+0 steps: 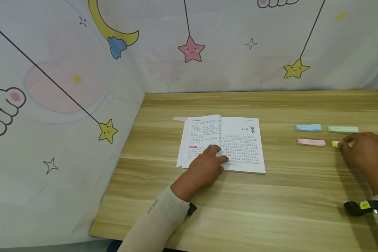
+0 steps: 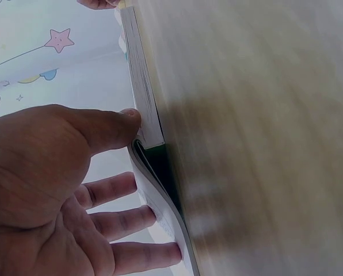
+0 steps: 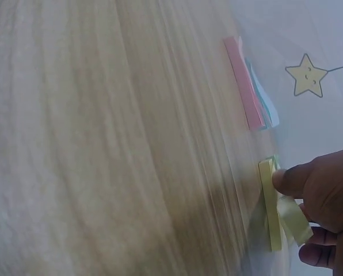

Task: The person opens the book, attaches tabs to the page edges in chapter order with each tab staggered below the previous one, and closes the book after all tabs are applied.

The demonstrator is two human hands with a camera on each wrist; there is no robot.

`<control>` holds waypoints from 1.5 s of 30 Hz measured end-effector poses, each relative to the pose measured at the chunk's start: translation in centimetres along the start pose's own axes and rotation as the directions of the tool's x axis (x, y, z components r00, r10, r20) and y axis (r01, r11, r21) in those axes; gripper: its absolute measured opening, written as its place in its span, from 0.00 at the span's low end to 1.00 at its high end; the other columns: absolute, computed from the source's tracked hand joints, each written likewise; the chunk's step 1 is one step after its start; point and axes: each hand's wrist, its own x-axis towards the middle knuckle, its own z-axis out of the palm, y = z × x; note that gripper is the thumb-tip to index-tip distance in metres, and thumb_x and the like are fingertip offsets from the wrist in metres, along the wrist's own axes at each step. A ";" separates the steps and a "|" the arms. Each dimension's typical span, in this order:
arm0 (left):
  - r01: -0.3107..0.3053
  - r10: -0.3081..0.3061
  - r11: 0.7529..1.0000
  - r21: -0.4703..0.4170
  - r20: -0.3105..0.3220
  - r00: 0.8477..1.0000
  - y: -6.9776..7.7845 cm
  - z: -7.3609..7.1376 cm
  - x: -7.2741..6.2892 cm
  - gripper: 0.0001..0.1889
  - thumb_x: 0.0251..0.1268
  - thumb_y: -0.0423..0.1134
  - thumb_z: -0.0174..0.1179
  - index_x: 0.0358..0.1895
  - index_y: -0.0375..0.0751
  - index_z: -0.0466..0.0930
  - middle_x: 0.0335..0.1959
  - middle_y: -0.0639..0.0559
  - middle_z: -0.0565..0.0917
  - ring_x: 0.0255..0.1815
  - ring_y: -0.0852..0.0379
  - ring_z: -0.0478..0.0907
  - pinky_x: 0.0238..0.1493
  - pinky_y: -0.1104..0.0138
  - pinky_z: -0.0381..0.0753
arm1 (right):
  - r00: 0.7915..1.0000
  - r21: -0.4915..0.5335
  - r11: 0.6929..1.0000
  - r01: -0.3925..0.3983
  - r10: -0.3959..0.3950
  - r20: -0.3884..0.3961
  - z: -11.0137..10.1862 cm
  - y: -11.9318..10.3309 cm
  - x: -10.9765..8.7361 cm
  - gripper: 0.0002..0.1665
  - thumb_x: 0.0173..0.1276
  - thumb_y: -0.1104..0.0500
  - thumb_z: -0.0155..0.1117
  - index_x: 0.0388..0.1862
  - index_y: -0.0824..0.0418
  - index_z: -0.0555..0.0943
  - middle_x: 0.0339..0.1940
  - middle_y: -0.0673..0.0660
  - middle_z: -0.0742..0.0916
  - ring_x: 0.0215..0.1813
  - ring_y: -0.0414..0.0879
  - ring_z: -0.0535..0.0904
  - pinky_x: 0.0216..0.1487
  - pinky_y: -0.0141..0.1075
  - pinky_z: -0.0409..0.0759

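Meanwhile, left hand (image 1: 208,164) rested on an open book (image 1: 240,154) with spread fingers, short of the tabletop's back edge, right hand (image 1: 366,150) pinched yellow sticky notes (image 3: 270,215), fingers curled, toward the right edge.

Tabletop (image 1: 255,210): wood-grain surface, streaked from side to side, bounded at its far and left edges by a pale backdrop (image 1: 226,73). Printed on the latter: a yellow crescent moon (image 1: 126,36) with a blue cloud (image 1: 117,47) at its lower curve; a smiling pink star (image 1: 191,50) on a dark line; two yellow stars (image 1: 296,69), likewise suspended, at right and lower left; an outlined paw (image 1: 4,105), left, near a pale pink patch (image 1: 56,96).
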 end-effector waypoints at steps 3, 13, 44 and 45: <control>0.001 -0.001 1.000 0.004 0.001 1.000 0.0 0.2 0.1 0.18 0.74 0.45 0.62 0.64 0.58 0.82 0.69 0.48 0.70 0.75 0.48 0.64 0.60 0.50 0.78 | 0.999 0.019 0.999 -0.028 0.027 0.027 -0.1 -0.1 0.1 0.17 0.74 0.61 0.62 0.48 0.77 0.79 0.51 0.82 0.78 0.55 0.82 0.69 0.59 0.69 0.62; 0.003 -0.003 1.000 0.008 0.004 1.000 0.0 0.2 0.2 0.18 0.74 0.45 0.62 0.65 0.59 0.82 0.70 0.48 0.70 0.74 0.48 0.64 0.59 0.53 0.79 | 1.000 -0.019 1.000 -0.006 0.007 0.029 -0.3 -0.6 -0.1 0.11 0.72 0.66 0.63 0.44 0.75 0.79 0.48 0.81 0.77 0.55 0.82 0.66 0.60 0.71 0.60; -0.021 0.021 1.000 0.009 -0.022 1.000 -0.1 0.1 0.2 0.17 0.73 0.44 0.63 0.63 0.58 0.83 0.67 0.48 0.73 0.70 0.52 0.68 0.55 0.59 0.80 | 0.993 0.073 0.997 -0.009 0.000 0.117 -0.1 -0.5 0.2 0.19 0.77 0.59 0.59 0.47 0.78 0.79 0.44 0.78 0.82 0.46 0.78 0.76 0.44 0.67 0.72; -0.023 0.023 1.000 0.010 -0.025 0.999 -0.1 0.1 0.2 0.17 0.73 0.44 0.63 0.63 0.58 0.83 0.67 0.48 0.73 0.70 0.52 0.68 0.54 0.60 0.81 | 0.993 0.069 0.998 -0.013 0.005 0.114 -0.2 -0.5 0.2 0.18 0.76 0.60 0.59 0.46 0.78 0.80 0.42 0.77 0.83 0.44 0.77 0.77 0.42 0.66 0.72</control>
